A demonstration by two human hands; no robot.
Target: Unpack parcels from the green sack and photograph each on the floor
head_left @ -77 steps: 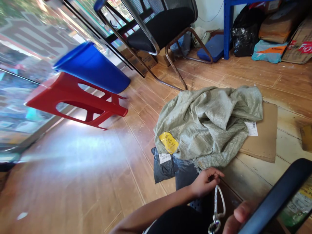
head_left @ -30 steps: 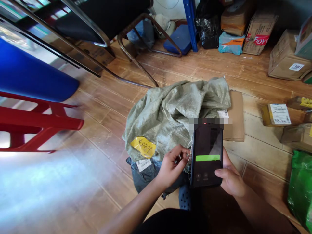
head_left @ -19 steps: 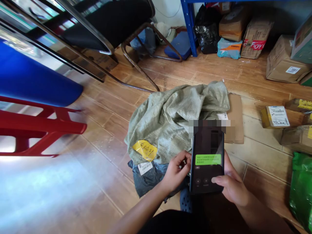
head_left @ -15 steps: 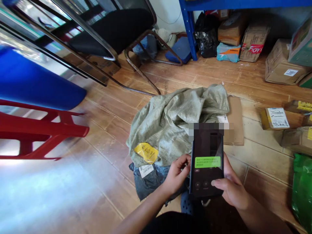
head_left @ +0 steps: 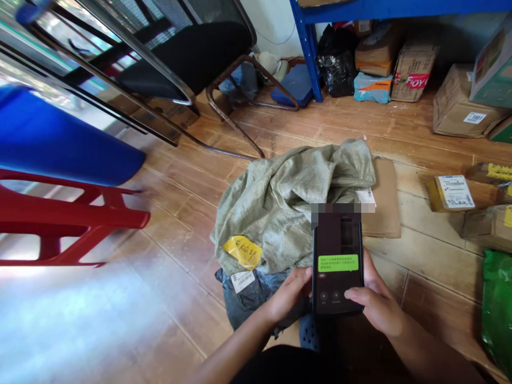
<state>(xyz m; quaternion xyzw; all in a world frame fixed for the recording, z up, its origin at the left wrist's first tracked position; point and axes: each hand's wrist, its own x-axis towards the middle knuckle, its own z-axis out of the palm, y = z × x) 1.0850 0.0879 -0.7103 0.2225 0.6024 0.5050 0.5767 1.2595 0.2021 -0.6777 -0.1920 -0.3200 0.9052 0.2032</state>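
The phone [head_left: 337, 261] sits before the sack [head_left: 292, 202] — stool [head_left: 60, 218] left, boxes [head_left: 452, 192] right.

A cardboard box [head_left: 452, 104] bears a label reading "1001".

The phone [head_left: 337, 261] is black and flat, held up over the near edge of the green sack [head_left: 292, 202]. It stands tall, with its screen facing up at us. The screen is dark with a bright green box of tiny words in the middle (too small to read). Its top edge is blurred out. Fingers wrap both its sides.
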